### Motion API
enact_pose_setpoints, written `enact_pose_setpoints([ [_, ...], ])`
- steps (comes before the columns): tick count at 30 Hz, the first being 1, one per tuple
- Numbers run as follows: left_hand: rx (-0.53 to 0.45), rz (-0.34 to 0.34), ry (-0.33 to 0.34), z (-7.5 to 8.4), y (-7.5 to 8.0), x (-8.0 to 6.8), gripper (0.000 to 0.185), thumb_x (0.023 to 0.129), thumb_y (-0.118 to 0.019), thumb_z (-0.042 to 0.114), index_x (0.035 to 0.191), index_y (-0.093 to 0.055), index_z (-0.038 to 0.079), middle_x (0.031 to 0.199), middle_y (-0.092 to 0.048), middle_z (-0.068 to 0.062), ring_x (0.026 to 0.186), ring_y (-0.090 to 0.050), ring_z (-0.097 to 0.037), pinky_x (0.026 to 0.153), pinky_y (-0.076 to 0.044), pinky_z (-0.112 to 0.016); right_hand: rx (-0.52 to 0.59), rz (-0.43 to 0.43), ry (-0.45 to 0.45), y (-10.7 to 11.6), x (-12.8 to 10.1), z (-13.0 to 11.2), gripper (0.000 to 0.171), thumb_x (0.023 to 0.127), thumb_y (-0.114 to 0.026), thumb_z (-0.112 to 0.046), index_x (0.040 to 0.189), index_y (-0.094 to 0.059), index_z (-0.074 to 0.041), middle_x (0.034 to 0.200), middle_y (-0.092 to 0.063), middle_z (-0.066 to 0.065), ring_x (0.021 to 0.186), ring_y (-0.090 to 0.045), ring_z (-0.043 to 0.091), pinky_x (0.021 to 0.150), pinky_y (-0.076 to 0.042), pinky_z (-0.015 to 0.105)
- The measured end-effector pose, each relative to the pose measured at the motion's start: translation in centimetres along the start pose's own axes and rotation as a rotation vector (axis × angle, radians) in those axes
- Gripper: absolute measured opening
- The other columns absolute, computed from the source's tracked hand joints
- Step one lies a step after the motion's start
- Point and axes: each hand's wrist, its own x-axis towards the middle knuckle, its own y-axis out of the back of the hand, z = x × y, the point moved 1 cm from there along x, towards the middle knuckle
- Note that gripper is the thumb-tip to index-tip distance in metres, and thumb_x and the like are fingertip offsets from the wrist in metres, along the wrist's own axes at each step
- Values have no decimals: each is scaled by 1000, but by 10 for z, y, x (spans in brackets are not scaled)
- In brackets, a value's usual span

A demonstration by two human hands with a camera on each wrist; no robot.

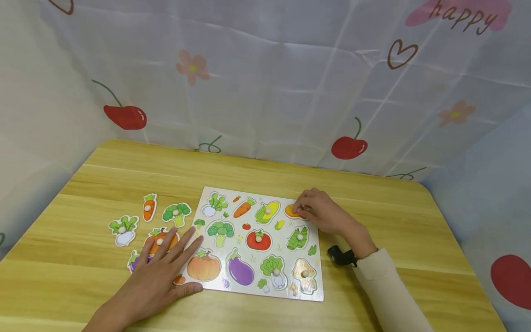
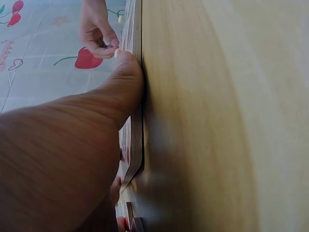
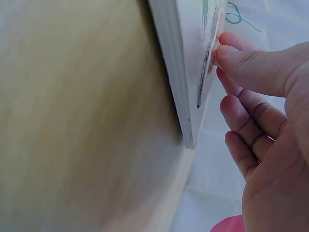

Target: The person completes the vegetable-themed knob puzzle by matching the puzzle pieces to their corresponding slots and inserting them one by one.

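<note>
The right hand (image 1: 321, 213) pinched the knob of an orange puzzle piece (image 1: 292, 211) at the vegetable puzzle board's (image 1: 315, 290) 1 o'clock corner. The left hand (image 1: 159, 276) lay flat, fingers spread, across the board's 8 o'clock edge and a loose pumpkin piece (image 1: 156, 240). Carrot (image 1: 149, 207), broccoli (image 1: 176, 213) and radish pieces (image 1: 123, 229) lay at 10 o'clock on the wooden worktop (image 1: 415, 221).

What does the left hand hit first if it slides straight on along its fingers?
Likely the broccoli piece lying loose beyond the left hand, whose fingertips already cover the loose pumpkin piece; depth is unclear.
</note>
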Motion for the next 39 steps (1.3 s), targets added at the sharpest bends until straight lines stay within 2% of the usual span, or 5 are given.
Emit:
enact_pose_setpoints([
  [13, -1, -4, -1, 0, 1, 0, 85, 89, -60, 66, 159, -30, 28, 168, -22, 1, 156, -8, -34, 119, -1, -64, -16, 11, -17, -4, -1, -2, 10, 94, -69, -10, 100, -75, -15, 102, -68, -3, 95, -54, 16, 87, -45, 38],
  [17, 7, 3, -8, 0, 0, -1, 85, 89, -60, 66, 159, -30, 28, 168, -22, 2, 156, -8, -33, 120, 1, -63, 17, 12, -29, -3, -4, -1, 13, 94, -70, -11, 106, -74, -15, 105, -69, -3, 97, -55, 17, 89, -45, 40],
  [27, 24, 29, -32, 0, -1, -1, 85, 89, -61, 64, 159, -31, 27, 167, -23, 2, 157, -5, -29, 121, 3, -60, 382, 76, -76, 6, -32, 1, 25, 95, -70, -18, 119, -67, -11, 118, -67, 5, 107, -60, 27, 96, -49, 48],
  [34, 7, 3, -13, 1, 1, 0, 85, 89, -60, 66, 159, -30, 28, 168, -23, 2, 156, -10, -35, 119, -1, -64, 733, 60, -164, 11, -67, -10, 33, 99, -62, -12, 130, -58, 0, 131, -57, 22, 118, -56, 36, 99, -51, 30],
  [39, 1, -5, -11, 0, 1, 0, 85, 89, -60, 65, 159, -30, 28, 168, -22, 1, 155, -10, -36, 119, -1, -64, 845, 88, -286, 7, -90, -17, 38, 99, -62, -12, 136, -55, -3, 142, -51, 21, 129, -54, 31, 97, -52, 25],
])
